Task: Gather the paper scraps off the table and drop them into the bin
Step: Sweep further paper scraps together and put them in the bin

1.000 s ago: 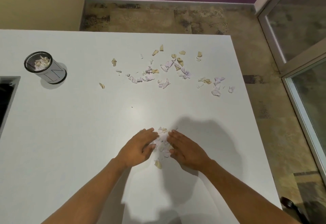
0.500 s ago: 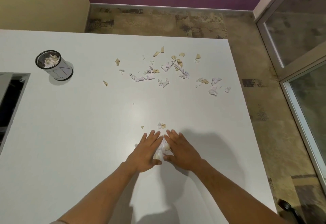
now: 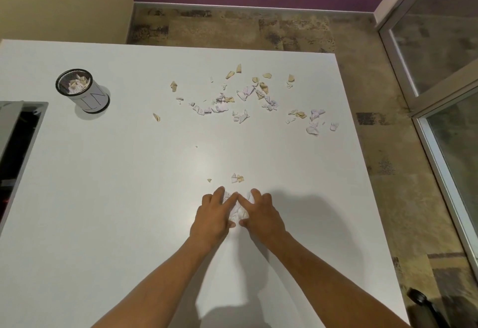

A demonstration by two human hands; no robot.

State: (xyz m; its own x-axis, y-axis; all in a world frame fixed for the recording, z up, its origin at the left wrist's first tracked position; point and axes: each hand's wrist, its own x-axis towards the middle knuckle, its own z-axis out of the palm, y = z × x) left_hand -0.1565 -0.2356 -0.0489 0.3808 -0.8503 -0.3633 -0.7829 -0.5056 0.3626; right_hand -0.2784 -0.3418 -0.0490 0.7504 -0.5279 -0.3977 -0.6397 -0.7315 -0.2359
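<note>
Both hands rest on the white surface [image 3: 103,198], close to the person, pressed in around a small heap of paper scraps [image 3: 238,211]. The left hand [image 3: 213,217] and the right hand [image 3: 261,216] meet at the fingertips, fingers nearly straight, cupping the heap from either side rather than clutching it. Just beyond the fingertips lie a few stray bits [image 3: 237,178]. Farther off, across the far half of the surface, a wide scatter of white and tan scraps [image 3: 248,97] is spread out. The bin [image 3: 82,91], a small round can, stands upright well to the left, with torn paper already inside. A dark opening [image 3: 15,141] is cut into the surface at the left edge.
</note>
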